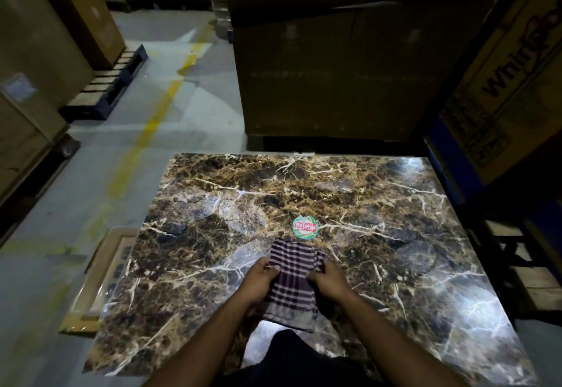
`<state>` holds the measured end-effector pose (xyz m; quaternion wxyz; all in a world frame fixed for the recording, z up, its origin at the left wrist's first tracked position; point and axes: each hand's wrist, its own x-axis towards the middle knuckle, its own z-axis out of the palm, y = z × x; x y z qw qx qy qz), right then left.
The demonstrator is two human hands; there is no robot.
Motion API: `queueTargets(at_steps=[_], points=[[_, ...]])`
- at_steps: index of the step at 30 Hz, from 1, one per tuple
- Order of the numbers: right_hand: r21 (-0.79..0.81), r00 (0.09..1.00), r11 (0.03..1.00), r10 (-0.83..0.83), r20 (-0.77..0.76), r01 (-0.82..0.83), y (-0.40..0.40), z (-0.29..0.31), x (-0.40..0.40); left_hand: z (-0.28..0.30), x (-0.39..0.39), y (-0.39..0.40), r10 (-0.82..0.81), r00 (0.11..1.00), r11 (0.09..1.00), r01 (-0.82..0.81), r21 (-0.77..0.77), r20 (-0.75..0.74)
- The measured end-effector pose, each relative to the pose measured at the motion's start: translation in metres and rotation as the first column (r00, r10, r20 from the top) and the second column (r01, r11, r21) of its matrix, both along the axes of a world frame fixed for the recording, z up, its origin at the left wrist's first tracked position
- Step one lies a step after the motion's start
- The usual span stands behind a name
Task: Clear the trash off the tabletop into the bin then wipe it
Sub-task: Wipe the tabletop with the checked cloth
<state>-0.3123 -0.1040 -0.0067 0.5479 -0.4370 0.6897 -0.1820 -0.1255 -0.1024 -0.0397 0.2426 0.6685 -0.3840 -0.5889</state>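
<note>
Head view: a dark checked cloth (292,283) with pale stripes, bunched and partly folded, sits on the marble-patterned tabletop (213,234) near its close edge, at about 6 o'clock from the round sticker (305,227). The left hand (261,280) has its fingers closed on the cloth's left side; the right hand (328,280) has its fingers closed on the right side. Bare tabletop spreads toward 10, 12 and 2 o'clock. A cardboard box (334,67) stands just beyond the far edge, at 12 o'clock. A flat cardboard tray (100,280) lies on the floor beside the left edge, at 9 o'clock.
</note>
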Motion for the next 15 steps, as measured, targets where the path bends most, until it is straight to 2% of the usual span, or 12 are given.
queueTargets(at_steps=[1, 3, 6, 12, 13, 15], points=[[0.018, 0.982, 0.999, -0.039, 0.183, 0.036, 0.003, 0.010, -0.001, 0.006, 0.000, 0.002, 0.064, 0.991, 0.998, -0.062, 0.015, -0.117], [0.072, 0.884, 0.992, -0.126, 0.450, 0.105, 0.006, 0.019, -0.006, 0.017, -0.001, 0.006, 0.171, 0.924, 0.985, -0.160, 0.060, -0.341], [0.091, 0.790, 0.982, -0.189, 0.583, 0.168, 0.004, 0.020, -0.017, 0.035, -0.004, 0.007, 0.229, 0.798, 0.972, -0.215, 0.092, -0.558], [0.029, 0.694, 0.985, -0.140, 0.706, 0.170, 0.003, 0.058, -0.022, 0.070, -0.015, -0.001, 0.267, 0.660, 0.956, -0.276, 0.104, -0.702], [0.005, 0.672, 0.984, -0.124, 0.730, 0.177, 0.003, 0.065, -0.019, 0.079, -0.022, -0.002, 0.239, 0.678, 0.959, -0.279, 0.057, -0.695], [-0.017, 0.658, 0.981, -0.117, 0.744, 0.194, 0.004, 0.076, -0.012, 0.090, -0.037, -0.002, 0.167, 0.811, 0.957, -0.270, -0.104, -0.560]])
